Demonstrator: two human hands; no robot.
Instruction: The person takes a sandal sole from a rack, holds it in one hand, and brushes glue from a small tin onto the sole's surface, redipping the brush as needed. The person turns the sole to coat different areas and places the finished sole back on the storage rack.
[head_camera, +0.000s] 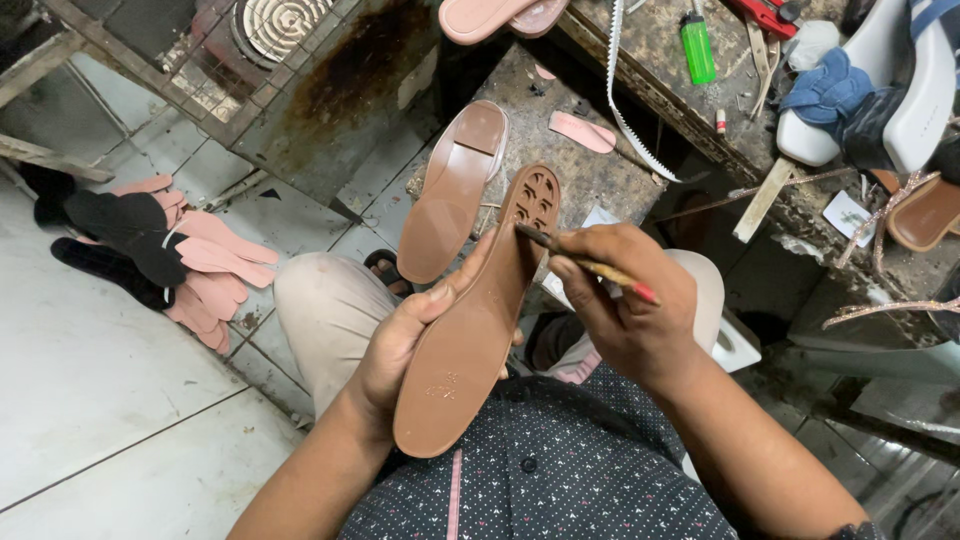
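The left hand (405, 345) grips a brown sole (480, 320) from its left edge, fingers curled under it and the thumb lying across the upper face near the middle. The sole sits at the centre of the view, above the person's lap. Its long axis runs from about 7 o'clock, where the toe end rests near the dotted shirt (540, 470), up to about 1 o'clock, where the heel end with its cut-out grid points away from the body.

The right hand (625, 305) is closed in a pinch on a thin brush (585, 262) with a red-tipped handle. The handle runs off toward 4 o'clock; the bristle end points toward 10 o'clock and touches the sole's right edge just below the heel grid. So the brush lies nearly crosswise to the sole's length, and the right hand is the nearer one to the heel end, while the left hand holds lower, toward the middle and toe.

From the sole, a second sole (452, 190) lies on the stone block (590, 170) at about 11 o'clock, roughly parallel to the held one. A heap of pink and black insoles (190, 265) lies on the floor at 9 o'clock. A green lighter (697, 45) sits on the bench at 1 o'clock, well apart.
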